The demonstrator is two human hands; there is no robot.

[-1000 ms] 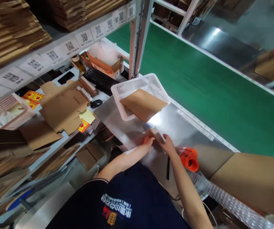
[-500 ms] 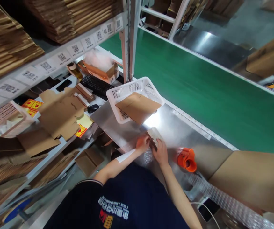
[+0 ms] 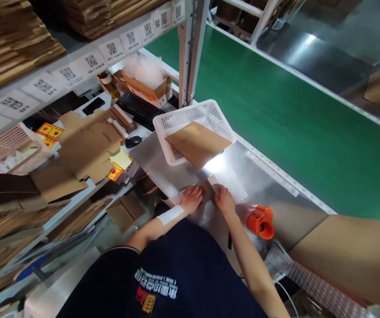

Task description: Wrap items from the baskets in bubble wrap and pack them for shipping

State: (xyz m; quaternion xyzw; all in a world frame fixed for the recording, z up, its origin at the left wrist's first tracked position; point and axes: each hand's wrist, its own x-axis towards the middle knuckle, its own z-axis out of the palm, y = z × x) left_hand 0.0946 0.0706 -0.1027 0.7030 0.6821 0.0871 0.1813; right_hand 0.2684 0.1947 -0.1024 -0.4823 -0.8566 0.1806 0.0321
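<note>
My left hand (image 3: 191, 199) lies palm down with its fingers stretched over bubble wrap (image 3: 233, 182) on the metal worktop. It holds nothing that I can see. In my right hand (image 3: 226, 201) is a small, flat brown box (image 3: 213, 182), gripped at its near right edge; its exact kind is unclear. The wrap reaches out on both sides of the hands. To the right of my right hand stands an orange tape dispenser (image 3: 261, 221). Beyond both hands, a white perforated basket (image 3: 164, 148) carries a flat brown cardboard piece (image 3: 198, 142).
A green conveyor belt (image 3: 276, 119) runs behind the worktop. To the left are a keyboard (image 3: 140, 110), a mouse (image 3: 133, 141) and flattened cardboard (image 3: 87, 143). A large cardboard sheet (image 3: 349, 260) is at the right. The shelf post (image 3: 191, 57) rises behind the basket.
My left hand has left the small box and spread out flat on the wrap. Bubble wrap now shows beyond my right hand, which still holds the box. The view has shifted slightly.
</note>
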